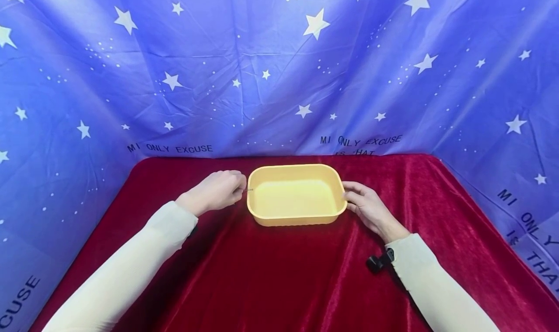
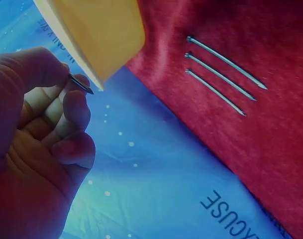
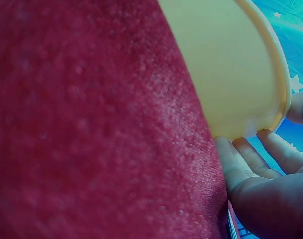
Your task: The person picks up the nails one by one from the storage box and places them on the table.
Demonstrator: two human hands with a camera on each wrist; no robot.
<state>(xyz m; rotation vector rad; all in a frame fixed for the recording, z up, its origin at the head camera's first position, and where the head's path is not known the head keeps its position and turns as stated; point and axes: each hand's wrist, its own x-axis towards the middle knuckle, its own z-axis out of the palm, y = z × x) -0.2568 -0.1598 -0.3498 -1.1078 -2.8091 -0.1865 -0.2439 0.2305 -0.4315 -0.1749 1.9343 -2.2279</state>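
A yellow rectangular plastic container [image 1: 297,220] with rounded corners stands between both hands, nothing visible inside it. My left hand [image 1: 220,189] is at its left end, pinching a thin metal nail [image 2: 81,84] between thumb and fingertips. The nail's point sticks out by the container's rim; whether they touch I cannot tell. Against the container's right outer wall rest the fingertips of my right hand [image 1: 369,208], the fingers extended. Three more nails [image 2: 223,69] lie side by side on the red cloth in the left wrist view; the head view does not show them.
Red velvet cloth [image 1: 271,278] covers the table. Blue star-printed fabric [image 1: 262,41] with lettering hangs behind and at both sides. A black wrist device [image 1: 380,260] is strapped by the right sleeve.
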